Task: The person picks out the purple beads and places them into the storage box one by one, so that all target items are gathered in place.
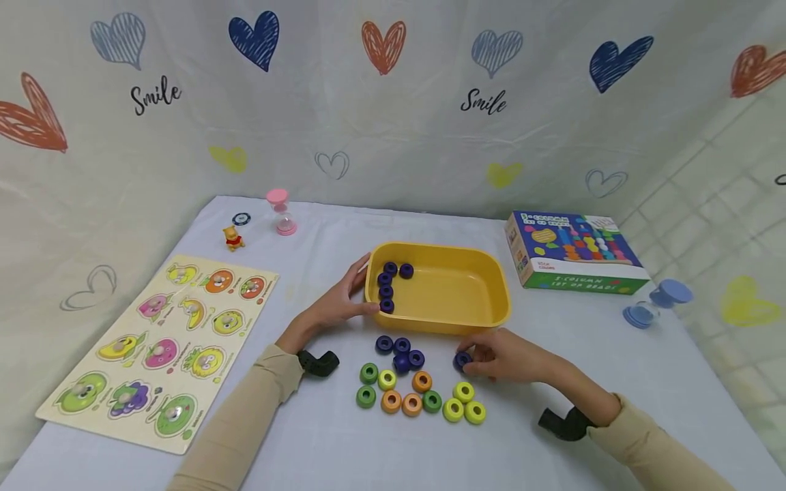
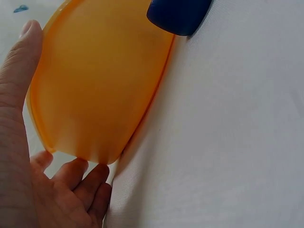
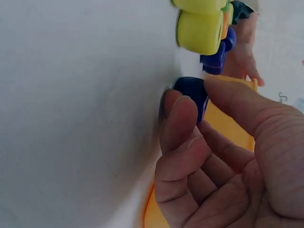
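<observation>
A yellow tray (image 1: 448,290) stands mid-table, with several dark blue beads (image 1: 386,290) inside along its left end. My left hand (image 1: 336,300) holds that end, the thumb at the near corner and the fingers along the outer wall. Close to the tray's near right side, my right hand (image 1: 506,354) pinches a dark blue bead (image 3: 191,92) between thumb and fingers, low over the cloth. Before the tray lie loose beads: dark blue ones (image 1: 402,344), green ones (image 1: 366,397), orange ones (image 1: 412,404) and yellow ones (image 1: 453,410).
On the left lies a fruit puzzle board (image 1: 242,358). Behind it are a small bear figure (image 1: 233,238), a round chip (image 1: 241,219) and a pink sand timer (image 1: 282,213). A bead-set box (image 1: 574,252) and a blue sand timer (image 1: 657,303) stand at the right.
</observation>
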A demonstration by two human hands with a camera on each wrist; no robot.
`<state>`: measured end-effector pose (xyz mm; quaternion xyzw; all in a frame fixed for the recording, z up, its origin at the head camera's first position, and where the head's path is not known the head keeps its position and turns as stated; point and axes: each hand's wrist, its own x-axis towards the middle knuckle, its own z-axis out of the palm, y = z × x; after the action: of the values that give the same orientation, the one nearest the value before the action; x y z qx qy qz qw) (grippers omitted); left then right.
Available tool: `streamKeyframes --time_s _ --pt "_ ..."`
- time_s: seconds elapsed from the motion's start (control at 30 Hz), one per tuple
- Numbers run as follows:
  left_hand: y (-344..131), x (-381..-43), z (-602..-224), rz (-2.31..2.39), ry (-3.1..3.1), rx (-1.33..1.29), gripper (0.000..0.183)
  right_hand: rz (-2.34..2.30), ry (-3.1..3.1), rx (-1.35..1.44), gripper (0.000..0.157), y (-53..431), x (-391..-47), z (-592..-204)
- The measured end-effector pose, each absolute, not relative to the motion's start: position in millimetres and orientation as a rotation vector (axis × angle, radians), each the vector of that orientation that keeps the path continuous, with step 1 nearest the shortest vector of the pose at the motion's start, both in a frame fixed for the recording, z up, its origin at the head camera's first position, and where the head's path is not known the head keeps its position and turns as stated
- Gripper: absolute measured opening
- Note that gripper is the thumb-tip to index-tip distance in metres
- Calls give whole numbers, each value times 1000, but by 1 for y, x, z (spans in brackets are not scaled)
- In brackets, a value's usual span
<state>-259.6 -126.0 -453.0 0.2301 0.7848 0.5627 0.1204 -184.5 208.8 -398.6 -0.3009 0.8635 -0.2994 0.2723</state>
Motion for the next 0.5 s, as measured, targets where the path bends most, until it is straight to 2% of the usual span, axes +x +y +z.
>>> streamKeyframes --time_s 0.23,0.5 --pt "-125 -260 -453 1634 2295 667 97 -792 2326 -776 31 209 -185 -394" --pt "-127 -260 -453 1642 2294 668 97 -799 2314 -720 34 203 -188 -358"
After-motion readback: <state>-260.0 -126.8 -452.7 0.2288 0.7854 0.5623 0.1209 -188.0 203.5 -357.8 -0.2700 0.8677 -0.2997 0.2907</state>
